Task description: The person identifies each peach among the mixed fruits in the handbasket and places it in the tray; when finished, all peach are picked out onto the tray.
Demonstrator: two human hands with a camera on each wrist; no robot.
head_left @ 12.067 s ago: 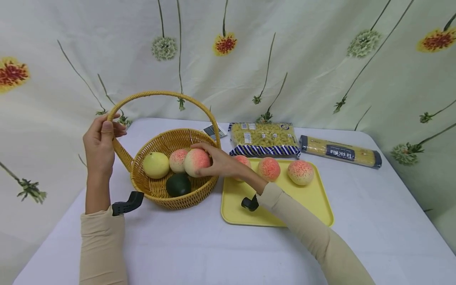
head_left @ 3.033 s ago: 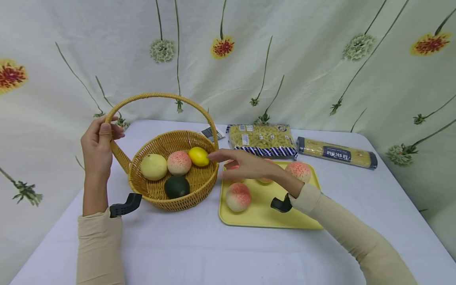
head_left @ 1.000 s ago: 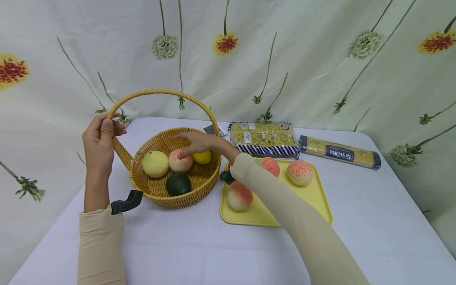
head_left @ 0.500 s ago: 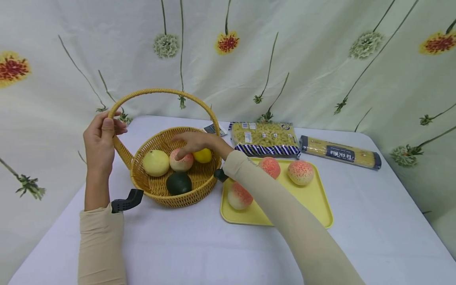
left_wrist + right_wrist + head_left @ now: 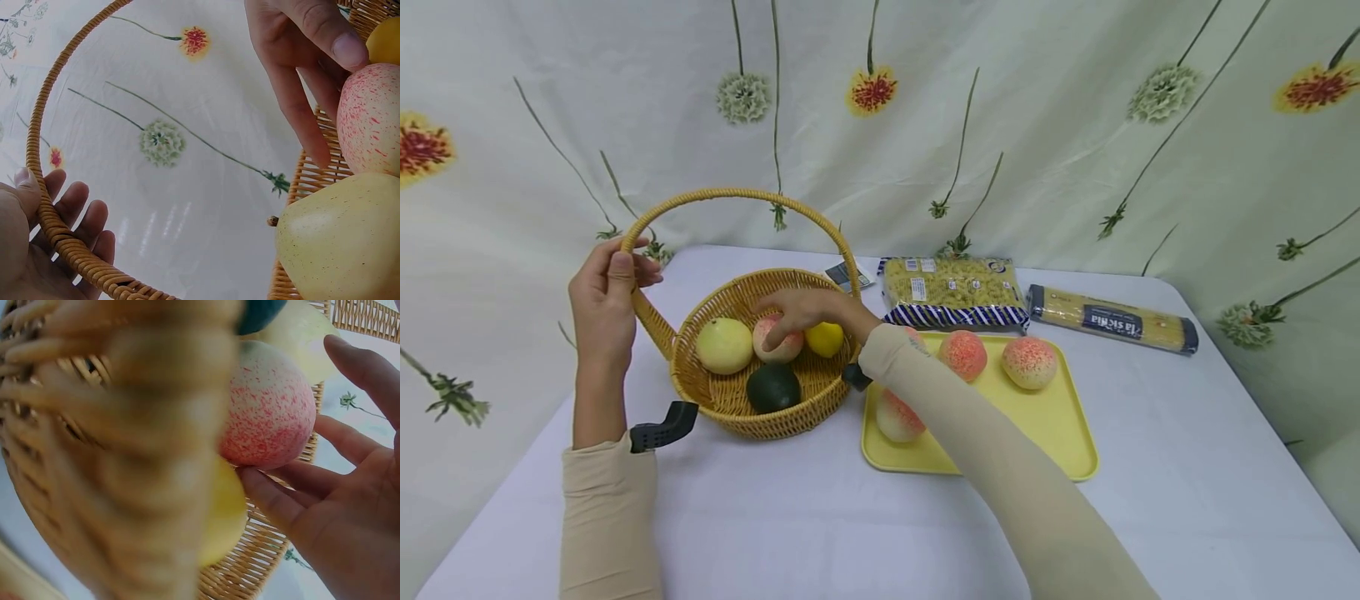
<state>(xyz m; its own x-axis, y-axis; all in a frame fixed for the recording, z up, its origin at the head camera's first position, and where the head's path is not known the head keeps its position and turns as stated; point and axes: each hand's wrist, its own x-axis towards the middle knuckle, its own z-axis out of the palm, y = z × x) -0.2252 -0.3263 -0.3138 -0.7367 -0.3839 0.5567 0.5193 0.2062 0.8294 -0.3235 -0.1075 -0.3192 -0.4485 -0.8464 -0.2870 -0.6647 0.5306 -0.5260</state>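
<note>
My left hand (image 5: 606, 292) holds the left side of the wicker basket's handle (image 5: 730, 193), thumb in front and fingers behind. Inside the basket (image 5: 782, 427), my right hand (image 5: 808, 308) is at a pink-speckled peach (image 5: 272, 409). Its fingers lie along the far side and its thumb stands out over the near side; in the right wrist view the thumb is apart from the fruit. Around this peach sit a pale yellow pear-like fruit (image 5: 724, 346), a dark green avocado (image 5: 773, 388) and a yellow lemon (image 5: 825, 340), partly hidden by the right wrist.
A yellow tray (image 5: 1045, 433) right of the basket bears several peaches, one of them (image 5: 898, 419) near its left front corner. Behind lie a bag of pasta (image 5: 955, 292) and a spaghetti packet (image 5: 1112, 320). The right forearm crosses over the tray.
A peach the right hand held in the basket earlier now lies on the tray's left front. The right hand has come back from the tray to the other peach. The left hand stays put.
</note>
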